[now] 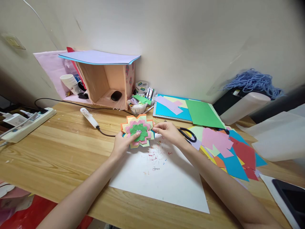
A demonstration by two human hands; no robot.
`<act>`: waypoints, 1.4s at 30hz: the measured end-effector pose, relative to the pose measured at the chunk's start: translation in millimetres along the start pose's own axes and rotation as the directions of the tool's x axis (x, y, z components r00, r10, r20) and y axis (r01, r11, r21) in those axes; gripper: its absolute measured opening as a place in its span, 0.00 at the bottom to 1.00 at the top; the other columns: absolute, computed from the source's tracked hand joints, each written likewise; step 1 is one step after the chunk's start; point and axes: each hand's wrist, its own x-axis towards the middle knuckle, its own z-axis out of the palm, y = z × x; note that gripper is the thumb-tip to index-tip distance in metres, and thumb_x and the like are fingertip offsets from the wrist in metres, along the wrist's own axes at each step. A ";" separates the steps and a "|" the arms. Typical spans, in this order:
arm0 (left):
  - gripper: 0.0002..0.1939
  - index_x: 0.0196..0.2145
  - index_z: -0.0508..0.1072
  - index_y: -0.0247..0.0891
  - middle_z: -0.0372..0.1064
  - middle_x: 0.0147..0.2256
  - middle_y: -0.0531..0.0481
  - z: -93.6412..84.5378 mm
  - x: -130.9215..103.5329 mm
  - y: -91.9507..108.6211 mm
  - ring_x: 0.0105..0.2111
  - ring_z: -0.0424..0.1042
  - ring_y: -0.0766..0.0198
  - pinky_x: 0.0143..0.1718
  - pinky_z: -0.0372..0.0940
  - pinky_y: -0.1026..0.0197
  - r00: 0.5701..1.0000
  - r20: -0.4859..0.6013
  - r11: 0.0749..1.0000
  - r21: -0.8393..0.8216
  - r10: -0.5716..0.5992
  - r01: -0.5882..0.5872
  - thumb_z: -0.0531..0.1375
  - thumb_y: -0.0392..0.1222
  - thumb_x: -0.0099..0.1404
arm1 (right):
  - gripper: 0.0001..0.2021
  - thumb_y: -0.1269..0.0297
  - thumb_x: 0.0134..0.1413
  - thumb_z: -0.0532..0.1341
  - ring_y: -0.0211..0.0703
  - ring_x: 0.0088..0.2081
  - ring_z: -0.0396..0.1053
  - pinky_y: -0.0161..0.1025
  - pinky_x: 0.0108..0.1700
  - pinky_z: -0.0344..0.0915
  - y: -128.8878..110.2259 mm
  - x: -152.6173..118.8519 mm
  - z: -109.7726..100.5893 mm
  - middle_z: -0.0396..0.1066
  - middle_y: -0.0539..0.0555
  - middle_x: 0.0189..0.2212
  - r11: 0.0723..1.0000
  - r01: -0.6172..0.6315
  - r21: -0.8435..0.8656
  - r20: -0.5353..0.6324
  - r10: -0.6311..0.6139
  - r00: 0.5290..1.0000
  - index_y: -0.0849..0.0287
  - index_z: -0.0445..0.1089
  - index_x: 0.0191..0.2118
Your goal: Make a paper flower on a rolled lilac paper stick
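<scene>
Flower (143, 128), layered paper, mid-frame over white sheet (171, 190). Left hand (122, 144) grips left side, thumb near centre, likely steadying layers; right hand (169, 131) pinches right rim. Scissors (195, 136) right of centre, within reach.

A small craft corner, most likely in a home, is shown. A wood-grain desk (78, 159) is set against a plain painted wall (171, 41), on which a wall switch (14, 42) is mounted. Paper craft is indicated by the coloured paper scraps (224, 146) heaped on the desktop, the black-handled scissors (188, 136) and the markers (150, 93) kept beside a roll of tape (141, 86). A domestic setting is suggested by the white power strip (28, 125), the stacked paper cups (69, 81) and the open box (105, 82), in which a computer mouse (116, 95) has been placed.
</scene>
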 end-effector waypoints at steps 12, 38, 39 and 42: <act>0.27 0.39 0.72 0.31 0.72 0.41 0.39 -2.4 2.5 -2.1 0.41 0.71 0.51 0.42 0.67 0.55 0.999 0.038 0.999 -0.042 -0.005 0.006 0.69 0.47 0.42 | 0.13 0.55 0.38 0.66 0.42 0.31 0.69 0.38 0.35 0.62 -11.7 0.5 -22.7 0.75 0.56 0.27 0.997 0.009 0.074 -0.224 0.008 0.975 0.61 0.74 0.25; 0.25 0.38 0.72 0.31 0.72 0.41 0.39 0.7 -3.4 2.7 0.39 0.72 0.53 0.41 0.67 0.56 0.991 0.105 0.995 -0.051 -0.081 0.087 0.69 0.46 0.43 | 0.12 0.53 0.47 0.62 0.29 0.13 0.39 0.31 0.14 0.42 -20.3 3.7 -84.7 0.45 0.41 0.12 0.884 0.095 0.458 -0.242 0.021 0.970 0.57 0.68 0.31; 0.25 0.37 0.72 0.31 0.73 0.40 0.39 0.8 -3.6 3.0 0.38 0.72 0.54 0.41 0.67 0.56 0.991 0.109 0.996 -0.017 -0.084 0.086 0.69 0.47 0.43 | 0.13 0.52 0.46 0.62 0.28 0.14 0.43 0.31 0.15 0.44 -18.9 4.3 -77.9 0.50 0.42 0.13 0.921 0.086 0.379 -0.249 0.012 0.969 0.57 0.69 0.31; 0.24 0.35 0.72 0.32 0.74 0.36 0.41 1.7 -5.2 3.6 0.36 0.73 0.54 0.38 0.67 0.57 0.982 0.161 0.993 0.083 -0.101 0.088 0.69 0.47 0.42 | 0.15 0.51 0.44 0.61 0.32 0.20 0.58 0.32 0.22 0.54 -20.2 3.5 -50.9 0.65 0.49 0.20 0.994 0.051 0.099 -0.207 -0.030 0.978 0.59 0.73 0.30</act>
